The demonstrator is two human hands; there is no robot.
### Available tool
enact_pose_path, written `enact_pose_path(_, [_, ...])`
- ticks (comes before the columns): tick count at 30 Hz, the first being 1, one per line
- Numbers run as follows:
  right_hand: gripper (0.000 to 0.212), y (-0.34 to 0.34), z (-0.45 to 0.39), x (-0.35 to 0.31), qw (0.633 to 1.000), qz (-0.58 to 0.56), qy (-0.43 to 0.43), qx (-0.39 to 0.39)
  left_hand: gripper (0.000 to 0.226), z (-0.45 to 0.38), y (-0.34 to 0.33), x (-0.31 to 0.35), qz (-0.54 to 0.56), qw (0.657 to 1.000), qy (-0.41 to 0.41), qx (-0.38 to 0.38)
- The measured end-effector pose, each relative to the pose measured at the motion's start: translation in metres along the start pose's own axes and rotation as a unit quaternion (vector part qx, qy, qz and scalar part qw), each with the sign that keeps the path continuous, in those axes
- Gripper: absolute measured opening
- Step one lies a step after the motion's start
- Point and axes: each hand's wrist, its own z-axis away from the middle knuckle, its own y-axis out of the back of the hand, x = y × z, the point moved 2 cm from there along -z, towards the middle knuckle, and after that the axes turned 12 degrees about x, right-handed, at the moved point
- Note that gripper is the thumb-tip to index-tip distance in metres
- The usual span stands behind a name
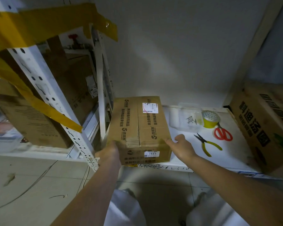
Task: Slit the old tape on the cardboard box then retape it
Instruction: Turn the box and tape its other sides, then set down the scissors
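Observation:
A brown cardboard box with printed writing, a taped centre seam and white labels sits at the left end of a low white table. My left hand grips its near left corner. My right hand presses its near right corner, fingers on the top edge. A yellow tape roll stands at the table's back. Red-handled scissors lie just in front of the roll. Yellow-handled pliers lie to the right of my right hand.
A white metal shelf rack with yellow tape strips and stored boxes stands at the left. A large printed carton sits at the table's right end. A clear plastic case with screws lies behind the pliers. Tiled floor lies below.

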Motion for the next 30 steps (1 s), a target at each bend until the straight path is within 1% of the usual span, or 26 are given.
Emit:
enact_pose_path(2, [0.063, -0.001, -0.003, -0.006, 1.000, -0.021, 0.006, 0.008, 0.071, 0.008, -0.002, 0.003, -0.051, 0.996, -0.075, 0.014])
enact_pose_path(4, [0.060, -0.006, -0.005, -0.013, 0.999, -0.029, 0.040, -0.008, 0.055, 0.011, -0.013, 0.004, -0.074, 0.989, -0.129, -0.014])
enact_pose_path(5, [0.057, -0.009, -0.006, -0.016, 0.998, -0.017, 0.060, -0.010, 0.050, 0.012, -0.018, 0.005, -0.084, 0.985, -0.150, -0.034])
enact_pose_path(8, [0.050, -0.013, -0.010, -0.020, 0.994, 0.041, 0.097, 0.018, 0.049, 0.013, -0.032, 0.015, -0.136, 0.963, -0.222, -0.066])
enact_pose_path(11, [0.051, -0.009, -0.019, -0.018, 0.991, 0.068, 0.113, 0.031, 0.052, 0.015, -0.050, 0.026, -0.190, 0.938, -0.281, -0.068])
enact_pose_path(13, [0.053, -0.005, -0.026, -0.015, 0.989, 0.083, 0.118, 0.038, 0.054, 0.016, -0.063, 0.030, -0.212, 0.931, -0.289, -0.075])
enact_pose_path(18, [0.054, 0.003, -0.042, -0.007, 0.989, 0.085, 0.110, 0.051, 0.055, 0.027, -0.084, 0.032, -0.223, 0.927, -0.289, -0.084])
enact_pose_path(30, [0.049, 0.009, -0.048, -0.001, 0.985, 0.109, 0.114, 0.074, 0.057, 0.043, -0.092, 0.023, -0.221, 0.925, -0.296, -0.082])
